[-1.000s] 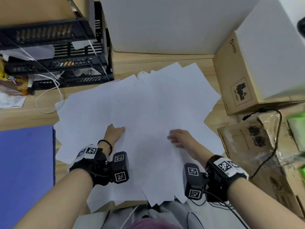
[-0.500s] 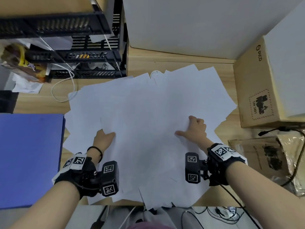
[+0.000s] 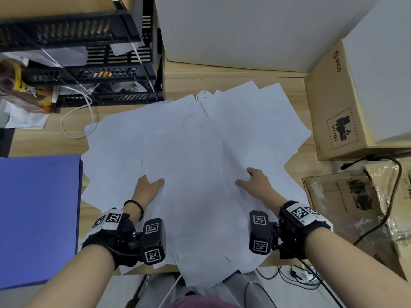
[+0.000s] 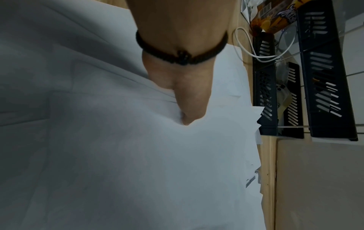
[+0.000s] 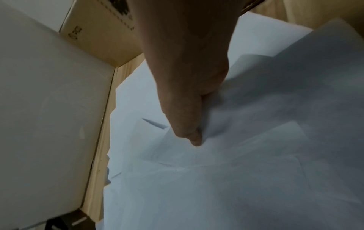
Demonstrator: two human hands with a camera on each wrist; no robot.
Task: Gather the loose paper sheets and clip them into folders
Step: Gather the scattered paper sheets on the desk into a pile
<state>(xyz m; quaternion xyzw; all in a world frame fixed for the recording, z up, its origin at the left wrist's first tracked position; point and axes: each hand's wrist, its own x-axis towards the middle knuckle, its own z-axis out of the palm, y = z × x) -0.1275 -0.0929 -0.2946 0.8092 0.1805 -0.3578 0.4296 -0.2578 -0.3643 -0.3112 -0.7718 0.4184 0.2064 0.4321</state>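
Loose white paper sheets (image 3: 200,152) spread in an overlapping fan across the middle of the wooden surface (image 3: 233,72), several hanging over its near edge. Left hand (image 3: 148,190) slipped into the pile near the near-left part of the spread, thumb on top of a sheet and fingers tucked beneath, pinching the paper; same pinch visible in the left wrist view, thumb (image 4: 189,109) pressed into the sheets, a dark hair band (image 4: 181,57) around the wrist. Right hand (image 3: 255,183) likewise dug into the pile toward the near-right part, thumb above and fingers curled under, gripping a lifted fold of paper; in the right wrist view, thumb (image 5: 187,124) closed against the raised sheets. Blue folder (image 3: 37,218) flat at the near-left corner of the surface, its edge just beside the left margin of the sheets. Black stacked file trays (image 3: 89,63) at the far-left corner, with a white cable (image 3: 75,121) looping out in front of them. Brown cardboard box (image 3: 329,103) along the right edge, just beside the rightmost sheets. Crumpled brown packaging (image 3: 347,203) and a black cable (image 3: 391,196) off the near-right side.
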